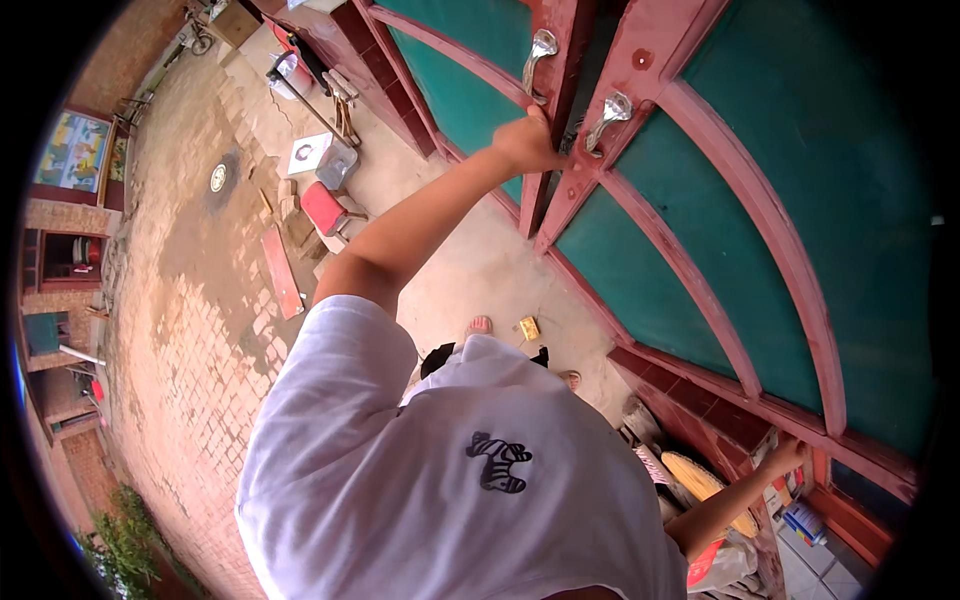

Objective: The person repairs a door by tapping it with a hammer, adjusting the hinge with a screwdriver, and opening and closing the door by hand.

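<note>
Two pink-red door leaves with green panels fill the upper right, a narrow dark gap between them. My left hand (528, 142) is raised to this gap, just under the silver handle (540, 62) of the left leaf (452, 82). Its fingers look closed across the leaf's edge, slightly blurred; what lies in them is hidden. Another silver handle (609, 120) is fixed to the right leaf (720, 215), close beside that hand. Far to the lower right, my right hand (787, 457) reaches the red woodwork by the right leaf's lower edge. Its fingers are too small to make out.
A yellow box (529, 327) lies by my feet on the concrete. Leftward stand a red-seated stool (324, 209), a reddish board (282, 272) and a clear bin (338, 164). A paved yard (190, 350) stretches beyond. Bags and a yellow oval object (697, 477) crowd the lower right.
</note>
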The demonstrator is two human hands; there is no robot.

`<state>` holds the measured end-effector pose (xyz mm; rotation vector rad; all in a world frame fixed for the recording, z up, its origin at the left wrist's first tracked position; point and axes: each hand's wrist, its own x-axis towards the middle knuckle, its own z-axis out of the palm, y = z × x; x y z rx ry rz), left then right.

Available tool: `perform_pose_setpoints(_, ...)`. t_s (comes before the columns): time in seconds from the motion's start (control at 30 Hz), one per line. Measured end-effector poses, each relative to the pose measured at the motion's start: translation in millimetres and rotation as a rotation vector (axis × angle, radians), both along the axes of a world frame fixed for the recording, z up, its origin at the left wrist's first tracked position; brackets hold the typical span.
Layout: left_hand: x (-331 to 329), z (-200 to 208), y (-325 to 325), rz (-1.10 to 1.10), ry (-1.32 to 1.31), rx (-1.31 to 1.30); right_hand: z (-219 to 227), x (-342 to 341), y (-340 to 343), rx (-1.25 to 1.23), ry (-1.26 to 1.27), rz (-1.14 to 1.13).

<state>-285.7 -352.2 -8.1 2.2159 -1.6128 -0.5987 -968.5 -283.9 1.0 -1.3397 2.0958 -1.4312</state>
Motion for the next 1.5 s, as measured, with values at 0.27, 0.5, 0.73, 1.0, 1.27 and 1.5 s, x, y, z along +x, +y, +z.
perform_pose_setpoints(0.27,-14,-20,13,0.099,0.110,-0.182,-11,-14,-1,-0.061,-0.097,0.008)
perform_pose_setpoints(0.5,-8,-3,8,0.043,-0.129,-0.139,-10,0,-8,0.049,0.245,-0.199)
perform_pose_setpoints(0.73,-33,-8,10,0.166,-0.214,-0.164,-31,45,-16,-0.395,-0.089,-0.072)
perform_pose_setpoints(1.0,-28,-2,11,0.133,-0.187,-0.218,-27,55,-25,-0.648,-0.553,-0.109)
perform_pose_setpoints(1.27,-16,12,18,0.017,-0.208,-0.411,-30,54,-30,-0.659,-0.471,-0.202)
perform_pose_setpoints(1.5,-17,7,-10,-0.329,-0.201,-1.083,-21,72,-27,-0.630,-0.546,-0.079)
